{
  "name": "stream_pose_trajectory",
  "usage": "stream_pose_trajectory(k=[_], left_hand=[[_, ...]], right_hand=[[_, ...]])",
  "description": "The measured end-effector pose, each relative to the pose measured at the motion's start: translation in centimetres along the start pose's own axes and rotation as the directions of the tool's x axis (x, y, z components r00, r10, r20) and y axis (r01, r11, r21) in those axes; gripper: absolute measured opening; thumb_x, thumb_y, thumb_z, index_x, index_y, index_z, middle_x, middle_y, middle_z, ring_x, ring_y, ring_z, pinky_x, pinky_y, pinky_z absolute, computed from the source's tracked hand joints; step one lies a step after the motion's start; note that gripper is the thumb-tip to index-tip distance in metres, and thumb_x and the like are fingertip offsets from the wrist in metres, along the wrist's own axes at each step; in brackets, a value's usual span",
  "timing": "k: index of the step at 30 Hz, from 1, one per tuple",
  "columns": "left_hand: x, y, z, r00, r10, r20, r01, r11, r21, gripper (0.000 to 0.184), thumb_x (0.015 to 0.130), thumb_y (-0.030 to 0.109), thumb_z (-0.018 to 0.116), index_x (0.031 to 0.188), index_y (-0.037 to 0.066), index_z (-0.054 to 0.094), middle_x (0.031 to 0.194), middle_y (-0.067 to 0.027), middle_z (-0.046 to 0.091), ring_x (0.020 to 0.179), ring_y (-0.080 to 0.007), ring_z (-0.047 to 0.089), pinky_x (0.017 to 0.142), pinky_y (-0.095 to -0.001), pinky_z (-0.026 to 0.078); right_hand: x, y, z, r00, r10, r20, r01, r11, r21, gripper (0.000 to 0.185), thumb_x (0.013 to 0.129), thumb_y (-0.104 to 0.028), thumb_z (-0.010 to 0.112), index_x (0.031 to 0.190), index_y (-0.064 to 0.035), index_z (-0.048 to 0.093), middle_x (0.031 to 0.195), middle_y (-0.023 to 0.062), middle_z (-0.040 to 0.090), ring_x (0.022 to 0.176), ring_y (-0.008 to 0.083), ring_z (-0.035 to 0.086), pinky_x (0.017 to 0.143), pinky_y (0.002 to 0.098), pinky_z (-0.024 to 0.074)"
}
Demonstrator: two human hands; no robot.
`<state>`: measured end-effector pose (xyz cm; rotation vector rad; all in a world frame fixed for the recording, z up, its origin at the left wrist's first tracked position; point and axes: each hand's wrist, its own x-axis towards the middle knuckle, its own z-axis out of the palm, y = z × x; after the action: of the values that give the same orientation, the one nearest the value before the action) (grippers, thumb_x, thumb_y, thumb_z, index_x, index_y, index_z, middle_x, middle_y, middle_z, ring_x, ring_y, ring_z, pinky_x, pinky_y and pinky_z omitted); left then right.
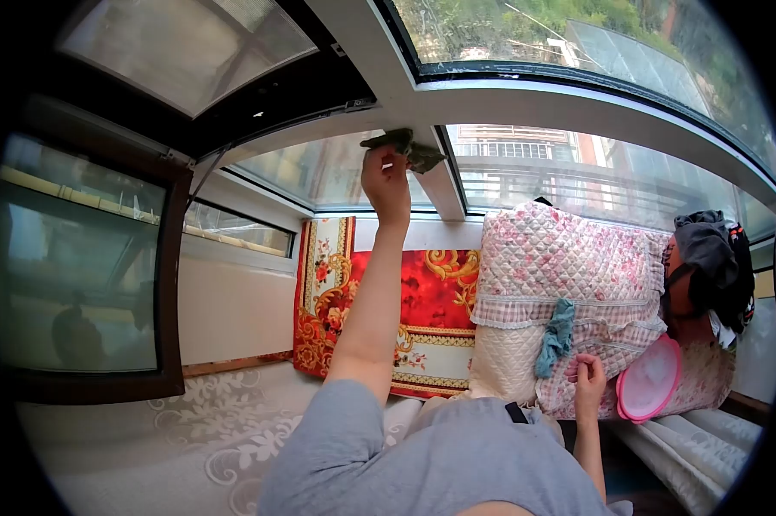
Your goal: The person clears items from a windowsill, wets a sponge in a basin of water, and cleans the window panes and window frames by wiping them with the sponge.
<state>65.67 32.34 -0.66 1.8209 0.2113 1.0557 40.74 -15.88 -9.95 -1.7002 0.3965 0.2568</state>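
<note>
My left hand (pixel 386 182) is raised, its fingers closed on a dark green cloth (pixel 422 157) that lies against the white window frame (pixel 457 107). Lower on the right, my right hand (pixel 588 378) hangs beside the quilted cover, fingers loosely bent and apart, with nothing visible in them. Just left of it, a crumpled teal cloth (pixel 557 337) rests on the pink floral quilted cover (pixel 569 258).
A pink-rimmed basin (pixel 649 378) stands right of my right hand. Dark clothes (pixel 713 258) are piled behind it. A red and gold patterned mat (pixel 435 292) lies below my left arm. At left, a brown-framed window (pixel 169 284) stands open; a pale curtain (pixel 190 430) is below.
</note>
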Motion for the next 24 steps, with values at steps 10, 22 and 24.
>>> stream_pose_trajectory(k=[10,22,24], left_hand=[[2.9,6.7,1.3,0.963,0.271,0.006,-0.27,0.957,0.108,0.014,0.085,-0.001,0.074,0.094,0.0,0.064,0.086,-0.01,0.065,0.071,-0.0207,0.068,0.065,-0.0314,0.054],[-9.4,-6.4,5.2,0.997,0.015,0.079,-0.045,0.919,0.393,0.042,0.072,0.017,0.091,0.088,0.005,0.054,0.084,-0.0074,0.053,0.068,-0.0253,0.056,0.064,-0.0401,0.05],[-11.9,-9.3,5.9,0.985,-0.163,0.062,0.124,0.905,0.406,0.046,0.07,0.022,0.093,0.09,0.004,0.056,0.087,-0.0087,0.053,0.075,-0.0272,0.053,0.07,-0.0424,0.049]], right_hand=[[0.1,0.3,-0.7,0.999,-0.033,-0.033,0.033,0.999,-0.02,0.013,0.103,-0.005,0.052,0.108,-0.0021,0.064,0.092,0.006,0.069,0.073,0.0121,0.068,0.062,0.0238,0.0523],[-2.2,0.3,-0.2,0.998,0.055,-0.031,-0.058,0.991,-0.124,0.014,0.102,-0.005,0.052,0.108,-0.0017,0.064,0.093,0.0058,0.069,0.074,0.0123,0.069,0.063,0.0236,0.0523],[-2.9,1.7,-0.5,0.996,0.071,-0.057,-0.079,0.987,-0.141,0.015,0.103,-0.006,0.052,0.109,-0.0008,0.064,0.092,0.0065,0.07,0.075,0.0126,0.07,0.062,0.024,0.0525]])
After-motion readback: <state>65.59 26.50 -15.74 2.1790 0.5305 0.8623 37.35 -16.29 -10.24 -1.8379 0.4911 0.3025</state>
